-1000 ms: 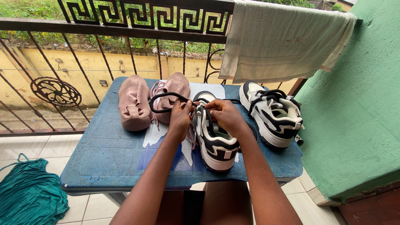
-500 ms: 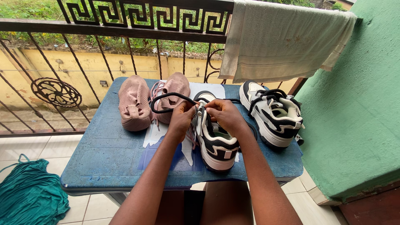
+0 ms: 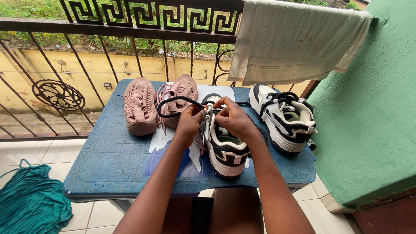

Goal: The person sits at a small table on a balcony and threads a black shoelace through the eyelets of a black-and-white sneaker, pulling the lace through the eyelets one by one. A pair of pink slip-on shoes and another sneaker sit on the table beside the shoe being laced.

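Both hands met over the black-and-white sneaker [image 3: 225, 147] at the middle of the blue desk [image 3: 112, 160]; the left hand [image 3: 189, 123] pinched the black lace [image 3: 175, 100], which looped away to the left; the right hand [image 3: 234, 118] closed on the same lace at the eyelets; its mate [image 3: 284, 117] stood to the right, two pink shoes [image 3: 139, 105] to the left.

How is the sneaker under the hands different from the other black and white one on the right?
The near sneaker is worked on by both hands, left hand and right hand, its black lace looping loose. The far sneaker sits untouched, laces bunched on top. Both rest on the blue table.
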Demonstrator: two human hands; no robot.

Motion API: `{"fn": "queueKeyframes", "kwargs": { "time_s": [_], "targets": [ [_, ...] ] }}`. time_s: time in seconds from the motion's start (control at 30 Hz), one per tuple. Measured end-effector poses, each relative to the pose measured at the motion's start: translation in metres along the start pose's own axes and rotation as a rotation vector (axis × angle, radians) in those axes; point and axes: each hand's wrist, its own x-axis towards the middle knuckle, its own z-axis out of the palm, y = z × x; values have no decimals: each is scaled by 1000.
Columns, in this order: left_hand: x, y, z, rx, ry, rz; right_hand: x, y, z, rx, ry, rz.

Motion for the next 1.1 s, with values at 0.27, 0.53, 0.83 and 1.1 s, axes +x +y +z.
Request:
{"fn": "queueKeyframes", "kwargs": {
  "time_s": [0.27, 0.53, 0.83, 1.1],
  "targets": [
    [1, 0, 0, -7, -4, -14, 2, 4, -1, 14, 88, 17],
    [0, 3, 0, 10, 5, -44, 7, 22, -4, 202, 197, -2],
    [5, -1, -3, -10, 12, -31, 4, 17, -8, 470, 201, -99],
    [10, -4, -3, -18, 2, -47, 1, 11, -6, 359, 163, -135]
  ]
}}
